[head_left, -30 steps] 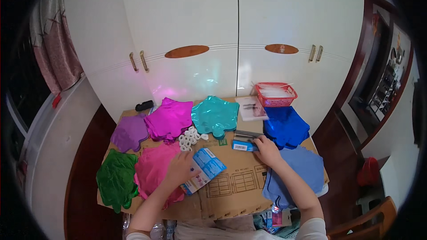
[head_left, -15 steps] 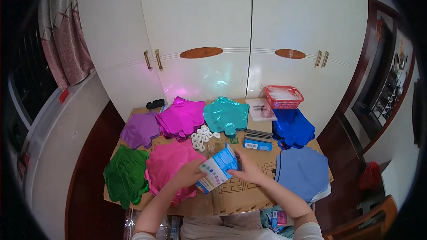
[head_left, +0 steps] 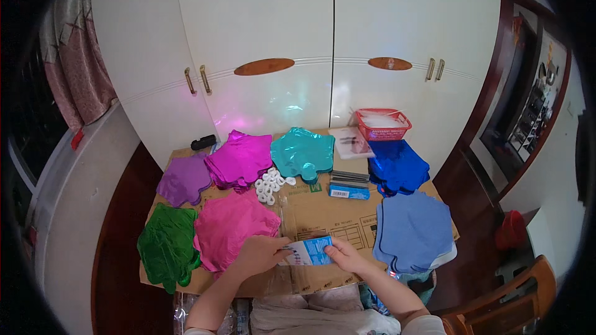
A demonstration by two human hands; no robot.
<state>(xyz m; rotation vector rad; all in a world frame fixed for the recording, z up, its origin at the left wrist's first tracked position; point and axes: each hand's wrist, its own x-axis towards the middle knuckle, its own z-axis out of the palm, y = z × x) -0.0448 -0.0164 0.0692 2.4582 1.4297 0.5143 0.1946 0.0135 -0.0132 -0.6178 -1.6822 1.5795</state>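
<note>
A small blue and white packet (head_left: pixel 308 252) is held low over the near edge of the brown cardboard sheet (head_left: pixel 338 217), at about 6 o'clock on it. The left hand (head_left: pixel 259 254) pinches its left end and the right hand (head_left: pixel 344 255) pinches its right end, fingers pressed on it. The bare cardboard just past the packet, toward 12 o'clock, is the only open room. Seven piles of shiny foil shapes lie around: one green pile (head_left: pixel 164 245) at 9 o'clock, one pink pile (head_left: pixel 233 226) just beside the left hand, one purple pile (head_left: pixel 183 178), one magenta pile (head_left: pixel 239 160), one teal pile (head_left: pixel 302 153) at 12 o'clock, one dark blue pile (head_left: pixel 397 169) and one light blue pile (head_left: pixel 413 231) close to the right arm at 3 o'clock. A heap of small white rings (head_left: pixel 270 185) sits in the middle. One flat blue box (head_left: pixel 349 192) lies past the open spot, and one red basket (head_left: pixel 382 123) stands at the far edge by the white cupboard doors (head_left: pixel 329 56).
</note>
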